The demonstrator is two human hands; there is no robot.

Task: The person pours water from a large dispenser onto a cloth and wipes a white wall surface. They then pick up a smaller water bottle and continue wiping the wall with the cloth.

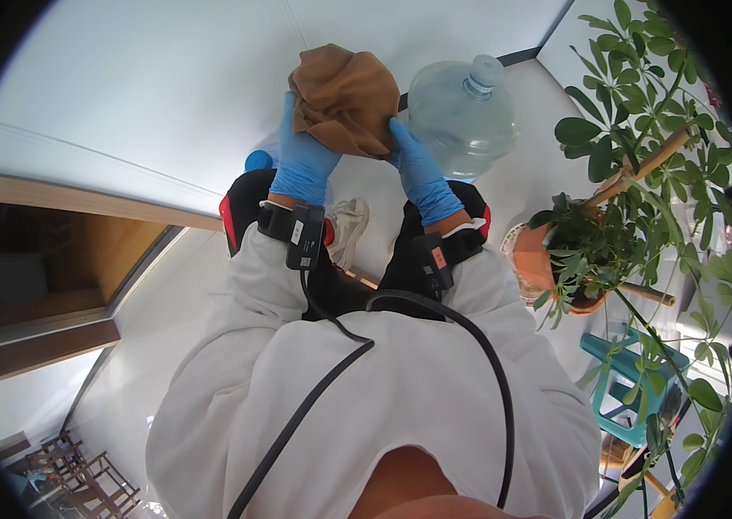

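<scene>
Between my two hands is a bunched brown cloth (346, 97), raised in front of the pale wall. My left hand (304, 152), in a blue disposable glove, grips its left and lower side, with the fingers partly hidden by the folds. My right hand (419, 165), gloved the same way, holds the cloth's lower right edge, its thumb showing on top. Just right of the cloth stands a large clear water-cooler bottle (460, 120), upright on the floor. Partly hidden behind my left wrist is another bottle with a blue cap (258, 161).
A potted plant in a terracotta pot (531, 256) spreads leafy branches along the right, with a wooden stake (644, 165). Behind it stands a teal plastic stool (628, 383). At left is a wood-framed doorway (93, 202). Black cables (333, 376) run from my wrist devices across my torso.
</scene>
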